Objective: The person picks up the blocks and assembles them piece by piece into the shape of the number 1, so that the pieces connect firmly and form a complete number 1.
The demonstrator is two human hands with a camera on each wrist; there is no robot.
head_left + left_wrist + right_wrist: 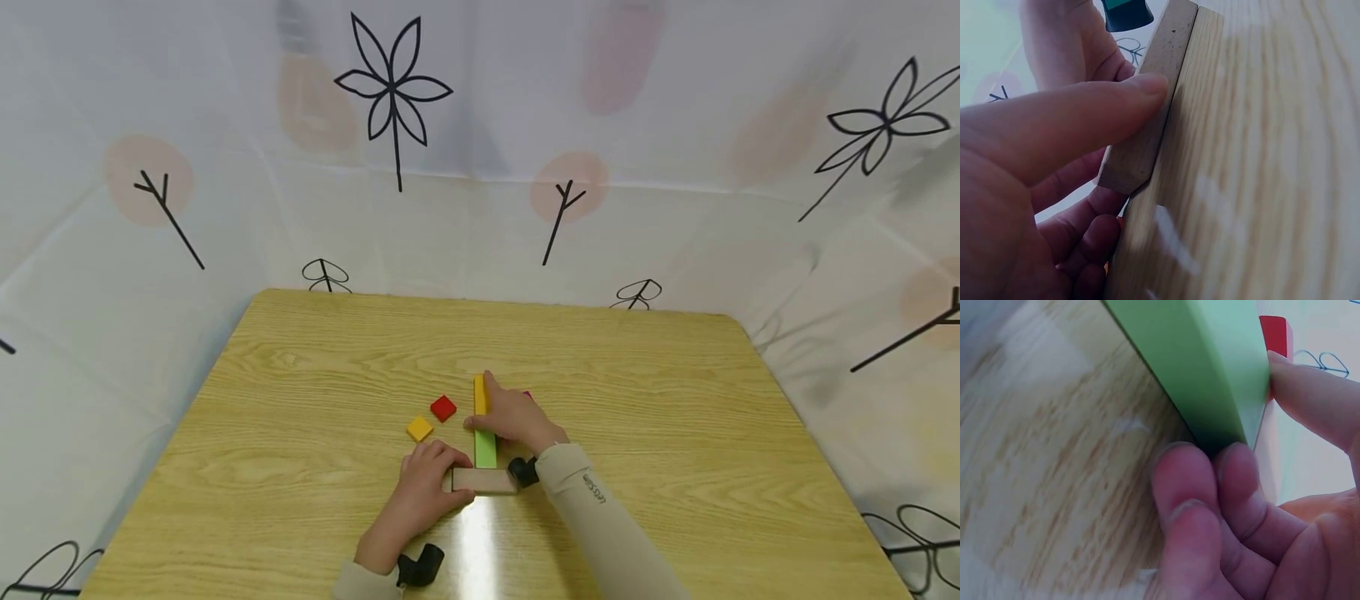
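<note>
A plain wooden block (486,481) lies crosswise on the table, its left end between the thumb and fingers of my left hand (422,492). In the left wrist view the thumb presses on that block (1147,128), and the left hand (1041,150) has its other fingers curled at the far side. A green block (485,450) runs away from the plain one, with a yellow block (480,396) beyond it. My right hand (517,417) lies over their junction, thumb on the left side. The right wrist view shows the right hand (1260,519) holding the green block (1210,369).
A red piece (443,408) and a yellow piece (420,429) lie left of the blocks. Another red piece (528,394) is partly hidden behind the right hand. The wooden table (300,375) ends at a patterned cloth (480,233).
</note>
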